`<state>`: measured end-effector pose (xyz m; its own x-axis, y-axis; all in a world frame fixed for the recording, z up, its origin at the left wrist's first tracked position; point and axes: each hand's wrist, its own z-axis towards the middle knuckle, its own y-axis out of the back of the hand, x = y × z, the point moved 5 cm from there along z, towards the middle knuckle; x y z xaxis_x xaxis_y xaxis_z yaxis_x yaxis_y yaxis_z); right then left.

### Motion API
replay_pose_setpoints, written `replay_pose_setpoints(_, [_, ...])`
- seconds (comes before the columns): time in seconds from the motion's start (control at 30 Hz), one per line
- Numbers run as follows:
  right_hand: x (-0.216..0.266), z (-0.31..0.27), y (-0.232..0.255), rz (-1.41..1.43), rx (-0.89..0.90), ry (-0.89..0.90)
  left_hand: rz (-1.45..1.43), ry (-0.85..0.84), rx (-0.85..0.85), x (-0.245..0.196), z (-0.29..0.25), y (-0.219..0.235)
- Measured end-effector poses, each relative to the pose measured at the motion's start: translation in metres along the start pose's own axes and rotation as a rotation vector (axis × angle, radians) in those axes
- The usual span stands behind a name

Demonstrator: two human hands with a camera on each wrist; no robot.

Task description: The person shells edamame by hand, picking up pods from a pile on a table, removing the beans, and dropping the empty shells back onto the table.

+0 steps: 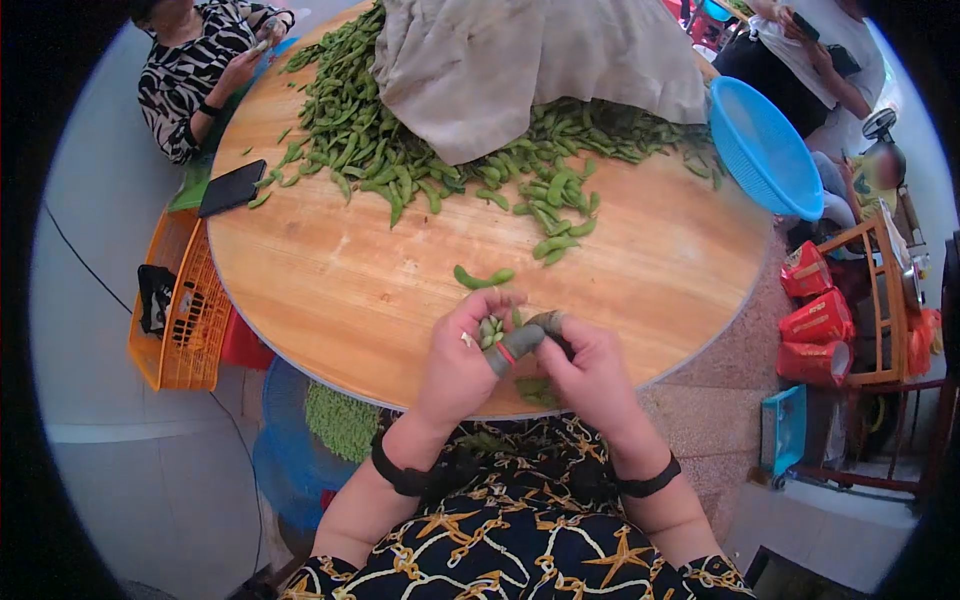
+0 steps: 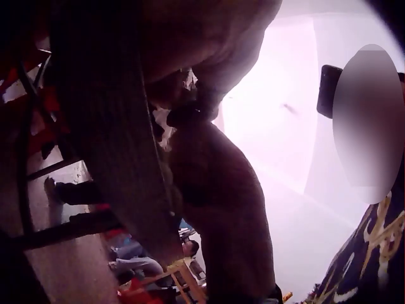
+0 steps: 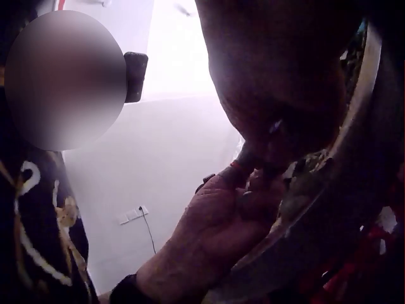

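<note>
Here the left hand (image 1: pixel 462 362) cups small green shelled beans (image 1: pixel 490 331) in its curled palm, while the right hand (image 1: pixel 590 375) pinches a green pod between both hands, above the near edge of the round wooden table (image 1: pixel 330 290).

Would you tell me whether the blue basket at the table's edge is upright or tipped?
Tipped: the blue basket leans on its side, open mouth facing the pods.

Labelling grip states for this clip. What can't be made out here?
- Head view: right hand covers its own fingertips and whatever it pinches.
- Head view: pile of pods partly under the grey cloth.
- Wrist views: backlit, dark, close; left hand grip unclear.
</note>
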<state>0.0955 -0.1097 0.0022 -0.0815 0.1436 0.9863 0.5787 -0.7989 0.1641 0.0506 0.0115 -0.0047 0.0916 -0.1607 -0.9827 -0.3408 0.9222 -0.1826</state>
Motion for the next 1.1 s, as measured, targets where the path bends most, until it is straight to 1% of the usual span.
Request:
replay_pose_setpoints(0.03, [0.0,0.001,0.002,-0.045,-0.043,0.038,0.001,0.002,-0.005,0.001,0.0,0.002])
replay_pose_setpoints(0.07, [0.003,0.001,0.005,-0.044,-0.039,0.037,0.005,-0.002,0.02,0.001,0.0,0.002])
replay_pose_setpoints(0.13, [-0.003,0.001,0.007,0.212,0.069,-0.275,0.01,-0.006,0.044,-0.001,-0.002,0.003])
replay_pose_setpoints(0.2, [-0.004,0.001,0.008,0.254,0.068,-0.272,-0.23,0.141,0.085,0.002,-0.003,-0.001])
replay_pose_setpoints(0.23, [-0.005,0.0,0.008,0.248,0.148,-0.308,-0.231,0.14,0.083,0.001,-0.004,0.0])
replay_pose_setpoints(0.27, [-0.005,-0.001,0.009,0.243,0.229,-0.344,-0.298,0.159,0.096,0.0,-0.005,-0.001])
replay_pose_setpoints(0.3, [-0.004,0.001,0.013,0.243,0.231,-0.344,-0.365,0.175,0.108,0.0,-0.005,-0.001])
replay_pose_setpoints(0.33, [-0.001,0.004,0.021,0.226,0.132,-0.323,-0.365,0.175,0.106,0.001,-0.005,0.0])
replay_pose_setpoints(0.37, [0.001,0.006,0.028,0.208,0.034,-0.302,-0.097,0.069,0.138,-0.001,-0.004,-0.001])
replay_pose_setpoints(0.4, [0.003,0.007,0.027,0.205,0.035,-0.304,0.171,-0.038,0.169,-0.005,-0.003,-0.003])
replay_pose_setpoints(0.43, [0.01,0.009,0.024,0.132,0.065,-0.215,0.167,-0.038,0.167,-0.008,-0.005,-0.006])
replay_pose_setpoints(0.47, [0.016,0.01,0.021,0.06,0.095,-0.127,0.297,-0.106,0.158,-0.019,-0.008,-0.009])
replay_pose_setpoints(0.5, [0.012,0.009,0.022,0.028,0.101,-0.116,0.428,-0.177,0.145,-0.027,-0.009,-0.012])
replay_pose_setpoints(0.53, [0.012,0.008,0.022,0.024,0.106,-0.114,0.426,-0.179,0.138,-0.024,-0.009,-0.01])
replay_pose_setpoints(0.6, [0.004,0.002,0.022,0.268,0.053,-0.276,0.55,-0.426,0.236,-0.026,-0.013,-0.016])
replay_pose_setpoints(0.63, [0.001,0.001,0.022,0.267,0.057,-0.277,0.551,-0.424,0.232,-0.027,-0.015,-0.015])
replay_pose_setpoints(0.7, [-0.009,-0.003,0.013,0.829,0.147,-0.443,0.48,-0.539,0.322,-0.031,-0.02,-0.017])
replay_pose_setpoints(0.73, [-0.009,-0.005,0.01,0.828,0.147,-0.446,0.479,-0.537,0.321,-0.032,-0.019,-0.018])
replay_pose_setpoints(0.8, [-0.01,-0.009,-0.001,1.131,0.102,-0.528,0.499,-0.583,0.203,-0.035,-0.017,-0.017])
replay_pose_setpoints(0.83, [-0.013,-0.009,-0.001,1.133,0.101,-0.532,0.5,-0.578,0.204,-0.033,-0.018,-0.016])
replay_pose_setpoints(0.9, [-0.017,-0.003,0.007,0.768,0.115,-0.425,0.233,-0.226,0.138,-0.014,-0.012,-0.005])
replay_pose_setpoints(0.93, [-0.016,-0.001,0.013,0.767,0.117,-0.425,0.233,-0.227,0.136,-0.015,-0.01,-0.003])
replay_pose_setpoints(1.0, [0.023,-0.004,0.007,0.111,0.689,0.277,-0.296,-0.065,-0.14,-0.008,-0.002,0.015])
replay_pose_setpoints(1.03, [0.039,0.002,0.009,-0.117,0.644,0.101,-0.296,-0.066,-0.142,-0.008,0.001,0.018])
replay_pose_setpoints(1.07, [0.038,0.008,0.003,-0.118,0.646,0.102,-0.454,-0.043,-0.214,-0.004,0.004,0.023])
replay_pose_setpoints(1.1, [0.034,0.021,0.003,-0.384,0.366,0.102,-0.612,-0.019,-0.285,0.0,0.005,0.027])
